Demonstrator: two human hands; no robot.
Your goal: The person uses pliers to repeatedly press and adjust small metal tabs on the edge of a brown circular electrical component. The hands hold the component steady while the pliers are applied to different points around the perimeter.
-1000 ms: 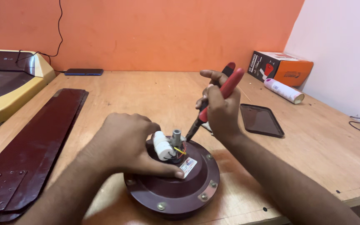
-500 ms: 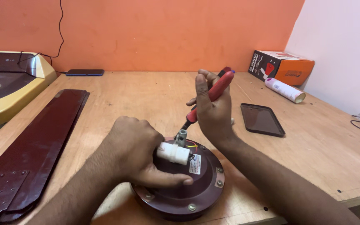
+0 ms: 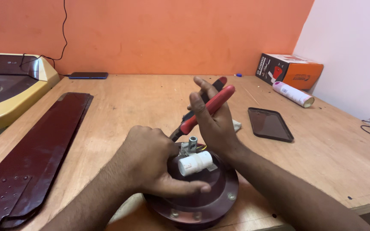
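I am looking down at my two bare hands over a round, dark red fan motor point(image 3: 202, 196) resting on a wooden table point(image 3: 129, 102). My left hand point(image 3: 150, 164) lies curled on top of the motor, thumb stretched along its front; its fingers are hidden behind the knuckles, so I cannot tell what they grip. Just right of that hand, touching it, a small white cylinder point(image 3: 195, 163) lies across the motor's centre, beside a grey metal shaft point(image 3: 192, 141) and some thin wires I can barely make out. My right hand point(image 3: 215, 122) is raised just behind the motor, fingers partly open, holding red-handled pliers point(image 3: 206, 109) loosely against the palm; the tool's tip is hidden behind my left hand. Left of my left hand lie long dark red fan blades point(image 3: 31, 154), cut off by the lower edge. Right of my right hand lies a black phone point(image 3: 270, 124), with a white tube point(image 3: 293, 94) and an orange box point(image 3: 290, 70) beyond it.
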